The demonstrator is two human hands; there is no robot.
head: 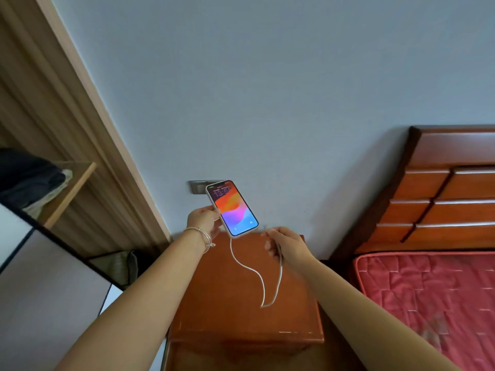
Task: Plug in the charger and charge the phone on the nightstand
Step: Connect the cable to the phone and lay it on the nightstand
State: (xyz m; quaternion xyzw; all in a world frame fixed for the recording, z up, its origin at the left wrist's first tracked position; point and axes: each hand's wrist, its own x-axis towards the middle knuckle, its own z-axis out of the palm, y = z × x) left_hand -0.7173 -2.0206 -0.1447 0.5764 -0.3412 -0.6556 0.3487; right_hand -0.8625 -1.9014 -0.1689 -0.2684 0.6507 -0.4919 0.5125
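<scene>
A reddish nightstand (227, 303) stands against a grey-blue wall (267, 89), with a red-mattressed bed (428, 290) to its right and a wardrobe (53, 103) to its left. Above the nightstand's back edge the left hand (205, 219) grips the lit phone (232, 207) by its side (a wall socket (197, 187) just behind). A white cable (251, 271) loops from the phone's lower end to the right hand (286, 243), whose fingers curl round it.
</scene>
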